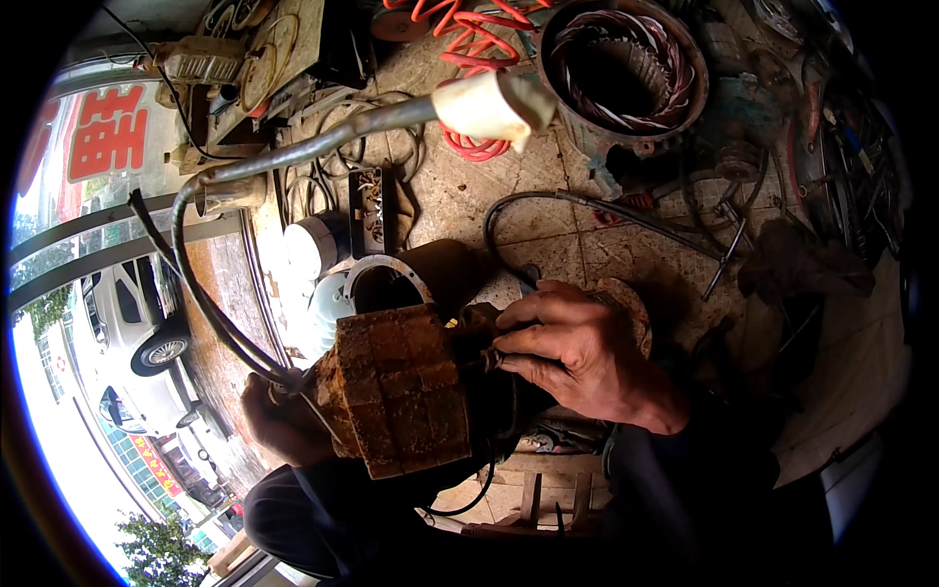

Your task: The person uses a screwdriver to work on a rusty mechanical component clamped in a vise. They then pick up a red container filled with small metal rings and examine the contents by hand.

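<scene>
A rusty, blocky metal housing (pixel 401 391) is held up at lower centre, a grey cable with a pale fitting (pixel 479 106) rising from its left side and arching above it. My left hand (pixel 284 421) grips that left side by the cable, fingers partly hidden. My right hand (pixel 587 362) is at the dark right end, thumb and fingers closed on a small part too shadowed to make out. Just behind the housing stands a dark, flanged cylinder (pixel 421 264), with a pale round plate (pixel 631 303) partly behind my right hand.
A round motor casing with windings (pixel 675 64), red coiled hose (pixel 460 34), a tray of small parts (pixel 372 215), a white bucket (pixel 308 245) and tools (pixel 724 254) lie on the tiled floor (pixel 616 235). Glass and a doorway at left show parked cars (pixel 137 362).
</scene>
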### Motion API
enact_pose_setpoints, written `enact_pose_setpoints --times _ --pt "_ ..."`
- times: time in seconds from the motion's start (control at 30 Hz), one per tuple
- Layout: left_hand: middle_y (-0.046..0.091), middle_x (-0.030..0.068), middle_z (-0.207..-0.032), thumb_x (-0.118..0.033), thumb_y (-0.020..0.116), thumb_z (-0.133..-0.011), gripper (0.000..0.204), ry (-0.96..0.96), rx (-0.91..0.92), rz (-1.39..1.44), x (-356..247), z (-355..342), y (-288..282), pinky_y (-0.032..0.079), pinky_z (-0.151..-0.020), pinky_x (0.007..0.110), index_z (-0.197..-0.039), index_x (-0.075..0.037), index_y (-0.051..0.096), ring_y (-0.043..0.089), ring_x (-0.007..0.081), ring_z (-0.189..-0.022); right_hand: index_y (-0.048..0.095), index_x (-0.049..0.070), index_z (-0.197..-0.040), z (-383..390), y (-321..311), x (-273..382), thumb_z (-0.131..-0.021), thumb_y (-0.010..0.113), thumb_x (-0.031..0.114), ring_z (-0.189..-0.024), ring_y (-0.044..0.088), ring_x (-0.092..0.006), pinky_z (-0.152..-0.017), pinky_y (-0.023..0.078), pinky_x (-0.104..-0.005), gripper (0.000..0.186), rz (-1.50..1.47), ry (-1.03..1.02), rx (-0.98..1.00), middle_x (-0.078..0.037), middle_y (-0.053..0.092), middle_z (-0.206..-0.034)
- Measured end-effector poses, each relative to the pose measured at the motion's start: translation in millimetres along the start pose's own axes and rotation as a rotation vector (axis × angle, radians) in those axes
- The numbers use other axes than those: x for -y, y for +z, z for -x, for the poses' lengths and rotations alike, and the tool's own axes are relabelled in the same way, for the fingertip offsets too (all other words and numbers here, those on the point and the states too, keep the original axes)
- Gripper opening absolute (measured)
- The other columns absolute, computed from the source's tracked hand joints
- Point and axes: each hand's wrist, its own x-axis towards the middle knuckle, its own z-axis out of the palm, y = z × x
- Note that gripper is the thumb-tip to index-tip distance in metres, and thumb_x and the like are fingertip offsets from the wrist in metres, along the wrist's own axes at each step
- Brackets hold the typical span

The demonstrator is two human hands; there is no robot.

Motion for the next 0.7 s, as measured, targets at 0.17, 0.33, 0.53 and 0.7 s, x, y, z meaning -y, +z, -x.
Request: enact_pose_setpoints --times 0.17,0.33,0.53,0.7 --pt "0.059 0.0085 -0.077 -0.029 0.054 -0.094 0.023 -0.041 0.005 0.033 -2 2 2 0.053 -0.066 0.035 -0.092 -0.006 0.054 0.06 0.0202 -0.069 0.073 0.002 -0.092 3 -3 -1 -0.073 0.079 0.004 -0.087 0.065 -0.0239 -0.073 0.055 -0.0342 0.02 0.029 0.001 0.005 -0.009 0.067 -0.094" --pt "0.059 0.0084 -0.078 -0.029 0.055 -0.094 0.024 -0.031 -0.025 0.009 -4 7 5 0.053 -0.065 0.035 -0.092 -0.006 0.055 0.06 0.0202 -0.069 0.073 0.001 -0.092 5 -16 6 -0.076 0.076 0.005 -0.083 0.067 -0.0256 -0.071 0.055 -0.0338 0.016 -0.033 0.211 0.108 -0.01 0.068 -0.092" --pt "0.06 0.0077 -0.079 -0.029 0.055 -0.094 0.023 -0.022 0.001 0.018 -1 2 -1 0.053 -0.066 0.034 -0.092 -0.006 0.057 0.06 0.0193 -0.07 0.071 0.0 -0.095 12 -30 -14 -0.079 0.072 0.001 -0.082 0.069 -0.0223 -0.071 0.055 -0.0317 0.016 -0.021 0.18 0.014 -0.013 0.069 -0.091" --pt "0.06 0.0077 -0.081 -0.026 0.054 -0.095 0.022 0.007 0.024 0.03 4 -8 -14 0.052 -0.067 0.033 -0.093 -0.005 0.057 0.059 0.0182 -0.074 0.07 -0.001 -0.102 30 -51 -34 -0.084 0.07 -0.002 -0.082 0.066 -0.0124 -0.07 0.051 -0.0221 0.018 -0.32 0.429 0.015 -0.008 0.07 -0.09"
